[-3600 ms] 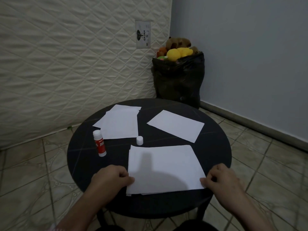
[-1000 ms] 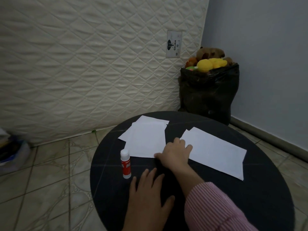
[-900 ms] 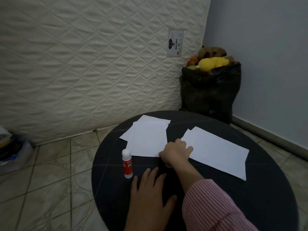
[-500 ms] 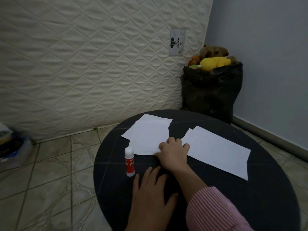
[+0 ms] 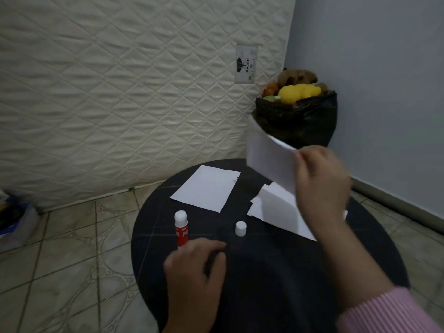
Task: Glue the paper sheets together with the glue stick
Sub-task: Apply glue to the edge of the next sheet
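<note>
My right hand (image 5: 320, 186) pinches a white paper sheet (image 5: 270, 159) and holds it in the air above the round black table (image 5: 264, 272). Under it, more white sheets (image 5: 276, 210) lie on the table's right side. Another sheet (image 5: 206, 187) lies flat at the far left. The glue stick (image 5: 181, 229), red with a white top, stands uncapped near the left edge. Its white cap (image 5: 240, 228) stands a little to the right. My left hand (image 5: 194, 272) rests on the table just in front of the glue stick, fingers loosely bent, holding nothing.
A quilted mattress (image 5: 120, 92) leans against the wall behind the table. A black bag (image 5: 298, 121) full of stuffed toys stands in the corner. Tiled floor surrounds the table, with a box of things (image 5: 14, 219) at the far left.
My right hand has lifted one sheet off the left pile and carried it up and to the right. The cap it covered now shows. My left hand has drawn its fingers in.
</note>
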